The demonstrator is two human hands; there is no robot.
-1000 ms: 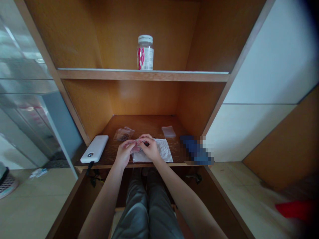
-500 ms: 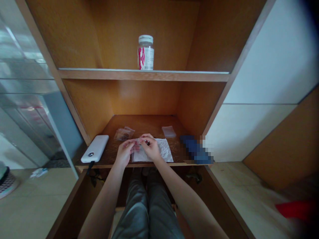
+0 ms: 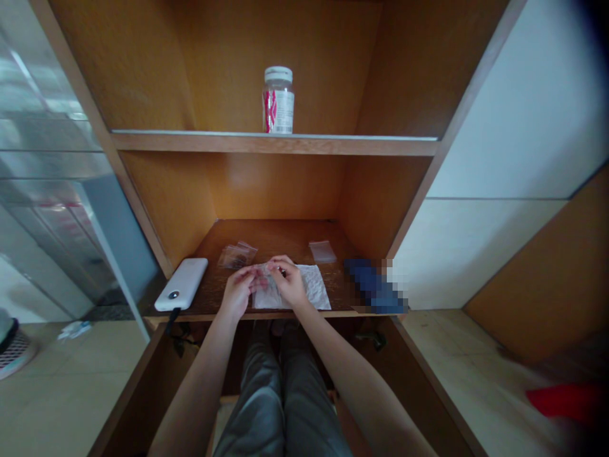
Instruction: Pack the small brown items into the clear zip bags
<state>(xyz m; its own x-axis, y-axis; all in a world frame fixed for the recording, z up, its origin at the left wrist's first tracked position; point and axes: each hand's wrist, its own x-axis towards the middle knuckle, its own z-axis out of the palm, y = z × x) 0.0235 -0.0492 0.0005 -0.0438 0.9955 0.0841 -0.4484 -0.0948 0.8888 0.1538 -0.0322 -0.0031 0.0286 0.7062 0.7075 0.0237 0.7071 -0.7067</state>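
Above a white paper towel, my left hand pinches a small clear plastic bag, its fingers showing through the film. My right hand is closed at the bag's upper right edge, thumb and fingers pressed together. A small dark spot shows between its fingers, too little to name. Behind my left hand lie several clear zip bags, which seem to have small dark things in them. Another flat zip bag rests behind the towel on the right.
A white power bank with a black cable lies at the shelf's left front. On the right is a blurred-out dark blue object. A clear jar with a white lid stands on the upper shelf. Cabinet doors hang open below.
Both hands stay almost in place above the towel. Only the right fingers shift slightly at the edge of the bag.
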